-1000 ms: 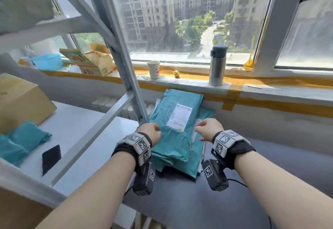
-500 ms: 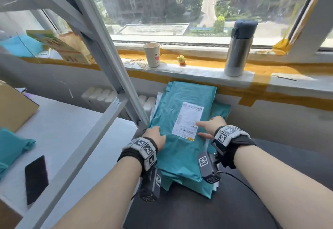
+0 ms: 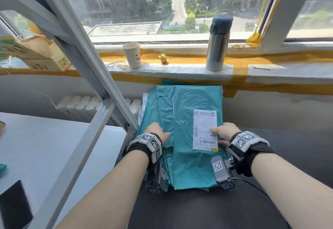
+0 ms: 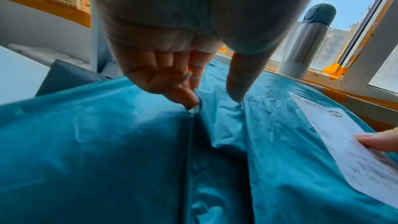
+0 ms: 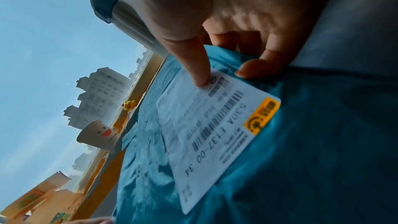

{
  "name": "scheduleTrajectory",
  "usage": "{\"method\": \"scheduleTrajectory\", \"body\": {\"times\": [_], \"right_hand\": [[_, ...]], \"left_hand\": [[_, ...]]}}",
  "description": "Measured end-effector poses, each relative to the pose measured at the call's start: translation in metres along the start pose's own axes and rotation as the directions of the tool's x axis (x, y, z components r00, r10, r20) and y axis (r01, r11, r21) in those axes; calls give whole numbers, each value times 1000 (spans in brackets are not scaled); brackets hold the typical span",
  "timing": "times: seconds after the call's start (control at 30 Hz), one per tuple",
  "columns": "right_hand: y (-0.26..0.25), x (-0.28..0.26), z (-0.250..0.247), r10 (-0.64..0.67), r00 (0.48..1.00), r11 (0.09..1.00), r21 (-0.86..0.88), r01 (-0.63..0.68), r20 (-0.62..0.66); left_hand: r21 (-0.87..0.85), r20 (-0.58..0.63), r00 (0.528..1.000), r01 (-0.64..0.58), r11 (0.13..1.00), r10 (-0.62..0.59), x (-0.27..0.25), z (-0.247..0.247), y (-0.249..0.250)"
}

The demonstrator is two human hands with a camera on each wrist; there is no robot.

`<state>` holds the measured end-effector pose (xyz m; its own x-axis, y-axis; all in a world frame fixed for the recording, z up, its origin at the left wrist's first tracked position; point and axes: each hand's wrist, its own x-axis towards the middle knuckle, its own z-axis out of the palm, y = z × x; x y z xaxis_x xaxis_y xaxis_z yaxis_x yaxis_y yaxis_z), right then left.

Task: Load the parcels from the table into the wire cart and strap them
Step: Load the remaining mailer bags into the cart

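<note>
On the dark table (image 3: 252, 201), both hands pinch the crinkly teal bag (image 3: 191, 164): left hand (image 3: 156, 133) at 9 o'clock, right hand (image 3: 225, 133) at 3 o'clock.

lower parcels (image 3: 153, 113) mostly hidden

Count: teal plastic mailer parcels (image 3: 196, 138) stacked on the dark bench (image 3: 198, 210), at least three layers at the edges, exact number can't be told. One white printed shipping label (image 3: 204, 129), on the top parcel. Windowsill: one steel flask with dark cap (image 3: 218, 45), one cream paper cup with a smiley face (image 3: 132, 55), one small yellow toy chick (image 3: 163, 59), one printed cardboard carton (image 3: 36, 56). One black flat phone (image 3: 14, 209) on the white shelf. Two hands: left (image 3: 156, 132), right (image 3: 226, 132).
</note>
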<state>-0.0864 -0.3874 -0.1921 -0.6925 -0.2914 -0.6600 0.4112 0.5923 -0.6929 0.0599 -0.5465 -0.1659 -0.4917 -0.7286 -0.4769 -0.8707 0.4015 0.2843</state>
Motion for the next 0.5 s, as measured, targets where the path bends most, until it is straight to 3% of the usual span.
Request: {"method": "scheduleTrajectory", "body": {"times": [0.27, 0.5], "right_hand": [[21, 4, 4, -15, 999, 999, 52, 13, 41], [25, -19, -14, -46, 997, 993, 107, 52, -58]], "left_hand": [[27, -20, 996, -88, 996, 88, -2, 1, 1], [-71, -114, 971, -218, 973, 210, -19, -8, -2]]}}
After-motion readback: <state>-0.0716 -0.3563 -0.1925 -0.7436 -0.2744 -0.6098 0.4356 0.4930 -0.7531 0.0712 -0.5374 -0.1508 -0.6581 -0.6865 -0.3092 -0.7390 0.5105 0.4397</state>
